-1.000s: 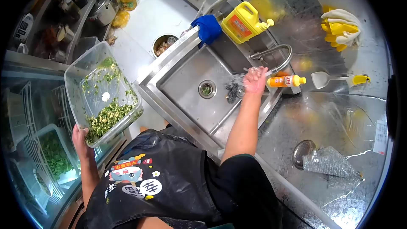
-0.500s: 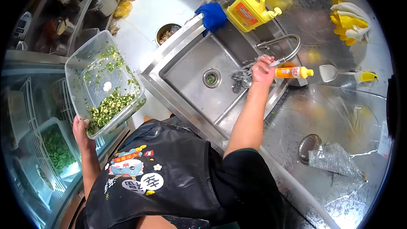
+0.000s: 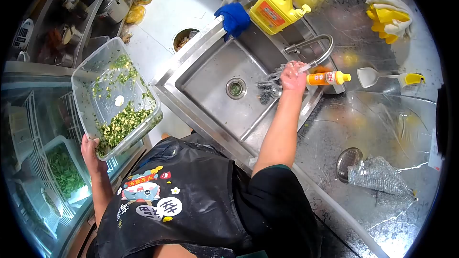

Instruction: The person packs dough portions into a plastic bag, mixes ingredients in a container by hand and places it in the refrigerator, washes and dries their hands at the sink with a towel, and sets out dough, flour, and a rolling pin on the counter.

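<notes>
The person wears a black apron (image 3: pixel 201 177), and the two hands are well apart, one at each side of the body. The left hand (image 3: pixel 90 153) is clamped on the near corner of a clear plastic container (image 3: pixel 82 93), which is in the air at the left, away from the sink. The container seems a little tilted towards the person, and this may be why the chopped green and pale food (image 3: pixel 122 125) lies mostly at its near end. Because only one hand carries it, the other one is free for the water.

The right hand (image 3: pixel 293 77) is just beside the mouth of the tap (image 3: pixel 327 53), over the sink (image 3: pixel 203 86). Water splashes around its fingers, which look loosely bent; I cannot tell how far they are closed, and I see nothing held in them. In this place, the water can fall into the basin, where the drain (image 3: pixel 235 88) probably takes it.

An orange bottle (image 3: pixel 320 79) lies just beside this hand, near the tap, perhaps to be easy to reach. On the worktop (image 3: pixel 330 129) at the right, a spatula (image 3: pixel 367 77) lies flat. Farther, a yellow jug (image 3: pixel 271 13) is beside the sink, and a blue cloth (image 3: pixel 234 20) hangs over its corner, maybe to dry or to be handy.
</notes>
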A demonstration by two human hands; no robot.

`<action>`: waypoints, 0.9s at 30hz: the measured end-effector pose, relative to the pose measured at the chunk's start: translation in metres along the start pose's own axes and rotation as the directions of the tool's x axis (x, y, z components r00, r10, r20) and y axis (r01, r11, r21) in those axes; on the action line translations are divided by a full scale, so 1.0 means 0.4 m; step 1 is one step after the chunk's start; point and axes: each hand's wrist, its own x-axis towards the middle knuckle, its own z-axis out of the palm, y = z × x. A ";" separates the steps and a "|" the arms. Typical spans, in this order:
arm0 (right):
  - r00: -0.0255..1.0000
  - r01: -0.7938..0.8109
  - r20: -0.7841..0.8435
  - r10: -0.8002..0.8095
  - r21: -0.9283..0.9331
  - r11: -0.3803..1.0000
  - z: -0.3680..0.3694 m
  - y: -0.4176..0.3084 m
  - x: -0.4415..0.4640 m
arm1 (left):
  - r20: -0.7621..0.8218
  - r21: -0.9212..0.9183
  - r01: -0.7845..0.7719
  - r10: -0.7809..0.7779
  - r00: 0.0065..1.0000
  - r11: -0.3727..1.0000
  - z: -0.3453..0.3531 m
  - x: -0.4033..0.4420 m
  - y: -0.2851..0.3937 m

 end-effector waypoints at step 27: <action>0.997 -0.078 0.028 0.076 0.087 0.993 0.066 0.044 -0.034 | -0.012 -0.019 0.003 -0.003 1.000 1.000 0.003 -0.008 -0.004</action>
